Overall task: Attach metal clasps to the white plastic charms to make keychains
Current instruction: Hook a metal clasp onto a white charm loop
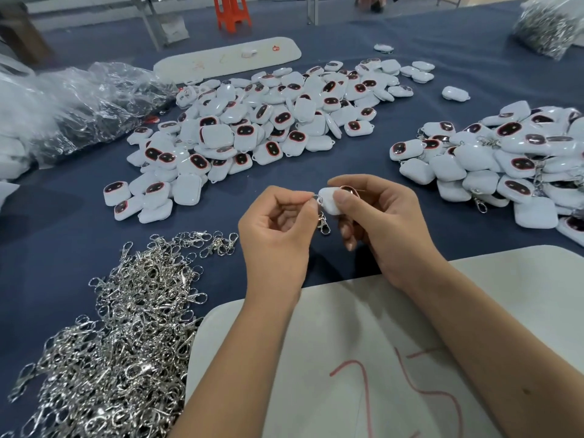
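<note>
My right hand (376, 216) grips a white plastic charm (328, 200) above the blue table, thumb on top. My left hand (278, 226) pinches the ring of a metal clasp (323, 224) at the charm's left corner; the clasp's hook hangs down between the hands. A big heap of loose silver clasps (120, 336) lies at the lower left. A wide pile of white charms with dark red-rimmed faces (268, 121) covers the middle of the table. To the right is a second pile of charms with clasps on them (505, 165).
A white board with red marks (395, 358) lies under my forearms. Crumpled clear plastic bags (79, 102) sit at the left, another white board (227, 58) at the back, and a bag of metal parts (550, 23) at the far right corner.
</note>
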Demonstrator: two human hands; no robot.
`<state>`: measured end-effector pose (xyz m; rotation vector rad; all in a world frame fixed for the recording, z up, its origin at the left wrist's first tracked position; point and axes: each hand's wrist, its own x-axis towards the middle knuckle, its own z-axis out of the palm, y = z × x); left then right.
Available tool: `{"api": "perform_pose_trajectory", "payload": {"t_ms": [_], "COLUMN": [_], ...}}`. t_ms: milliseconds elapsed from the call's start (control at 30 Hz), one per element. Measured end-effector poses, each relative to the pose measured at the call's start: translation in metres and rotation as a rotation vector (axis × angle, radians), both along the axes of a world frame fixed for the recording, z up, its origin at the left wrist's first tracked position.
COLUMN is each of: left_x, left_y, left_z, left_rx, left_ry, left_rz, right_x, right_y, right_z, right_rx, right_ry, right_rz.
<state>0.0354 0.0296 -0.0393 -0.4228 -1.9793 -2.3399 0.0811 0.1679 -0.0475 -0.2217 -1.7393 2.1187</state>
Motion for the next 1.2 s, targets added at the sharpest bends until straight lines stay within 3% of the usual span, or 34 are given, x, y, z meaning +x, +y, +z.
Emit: {"api": "perform_pose_trajectory", "payload": {"t_ms": [233,333,500,567,700,767,967,1200], "left_x": [-0.001,-0.003,-0.007,-0.005,-0.008,-0.012,-0.01,-0.006], "left_y": [-0.007,-0.01,-0.011,-0.01,-0.01,-0.012,-0.01,-0.011], "left_z": [0.003,0.003,-0.001,-0.004,0.0,0.0,0.0,0.001], "left_rx": [-0.322,-0.519,-0.84,-0.777,-0.259,-0.134,-0.22,-0.315], "left_ry": [0.302,0.54,0.764,0.693,0.051,-0.116,-0.03,0.04], "left_rz": [0.064,0.079,0.11,0.112,-0.02,-0.097,-0.212,-0.081], "right_x": [0.0,0.001,0.002,0.002,0.001,0.0,0.001,0.0], "right_y": [0.002,0.002,-0.006,-0.007,-0.003,-0.002,-0.001,-0.001], "right_z": [0.002,0.003,0.0,0.0,0.002,0.003,0.004,0.001], "right_rx": [-0.077,-0.072,0.236,0.262,0.123,0.095,0.03,0.072], "right_ry": [-0.036,-0.049,-0.071,-0.059,-0.009,0.019,0.041,-0.004], "right_rz": [-0.011,-0.026,-0.145,-0.182,-0.121,-0.063,0.003,-0.022]}}
